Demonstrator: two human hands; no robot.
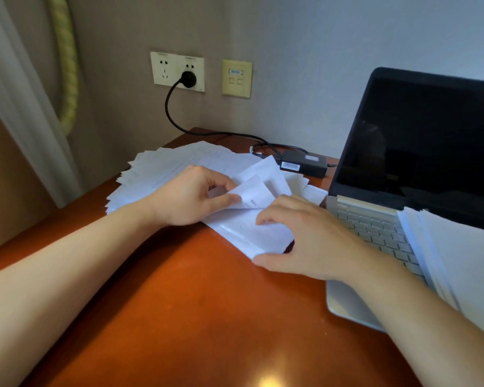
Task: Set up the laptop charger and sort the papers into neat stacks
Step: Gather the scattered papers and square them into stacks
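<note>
**On a reddish wooden surface, two bare hands sort loose papers beside an open laptop**

Near the back left corner of the surface (193, 303), a broad, untidy fan of white papers (162, 174) spreads out toward the wall. The left hand (190, 195) lies over the right part of this fan. Its thumb and forefinger pinch the edge of a single printed sheet (252, 191), which is lifted and curled upward.

Just right of it, the right hand (305, 238) rests on a smaller stack (246, 233) of sheets. Its fingers (268, 216) are spread and bent, with the tips pressing down on the top page, and the thumb lies along the stack's near corner.

At the right stands the laptop (419, 141), open, with a dark screen and a silver keyboard. A thick pile of white pages (464, 255) lies across the right side of the keyboard.

Behind the papers, close to the laptop's left edge, the black charger brick (303, 163) lies flat on the surface. Its black cable (179, 121) loops up the wall to a round plug (188, 78) seated in the right half of a cream wall socket (176, 71). Whether the charger's other lead reaches the laptop cannot be seen.

A second cream wall plate (236, 78) sits just right of the socket. A pale curtain (17, 107) with a green rope tie (65, 65) hangs at the far left.
</note>
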